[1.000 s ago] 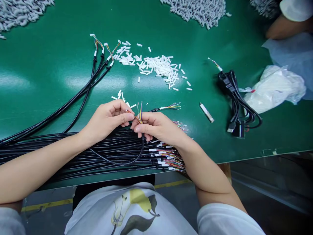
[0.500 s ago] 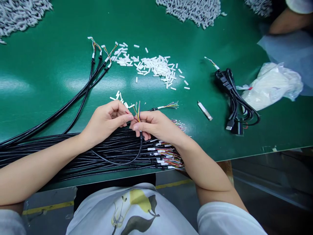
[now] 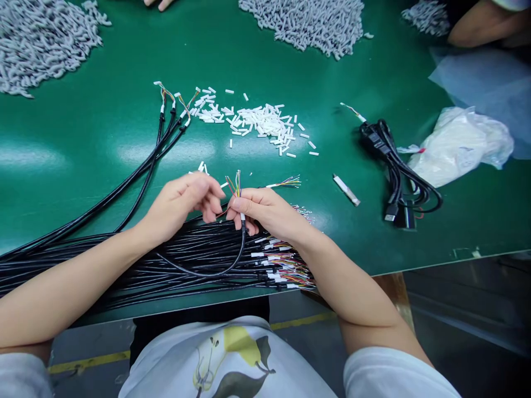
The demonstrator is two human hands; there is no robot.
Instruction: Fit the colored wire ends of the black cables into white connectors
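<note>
My right hand [image 3: 259, 209] pinches the end of a black cable [image 3: 241, 243], whose thin coloured wires [image 3: 238, 185] fan upward above the fingertips. Just to the left, my left hand [image 3: 186, 202] has its fingers curled but apart, with nothing visible in them; a red wire passes close to its fingertips. Both hands are above a thick bundle of black cables [image 3: 186, 249] along the table's near edge. The bundle's white-sleeved, coloured wire ends [image 3: 286, 265] lie below my right wrist. Small white tubes [image 3: 265, 121] are scattered beyond my hands.
Several connector-ended cables [image 3: 155, 149] extend to the back left. On the right are a white-bladed tool [image 3: 346, 189], a coiled black cable [image 3: 394, 171] and a plastic bag [image 3: 460, 143]. Grey parts [image 3: 307, 22] are heaped at the back. Another person's arm [image 3: 489, 25] rests at the top right.
My left hand has released the wire and drawn slightly left, its fingers opening. My right hand keeps its pinch on the cable. Another person's fingertips have appeared at the top edge.
</note>
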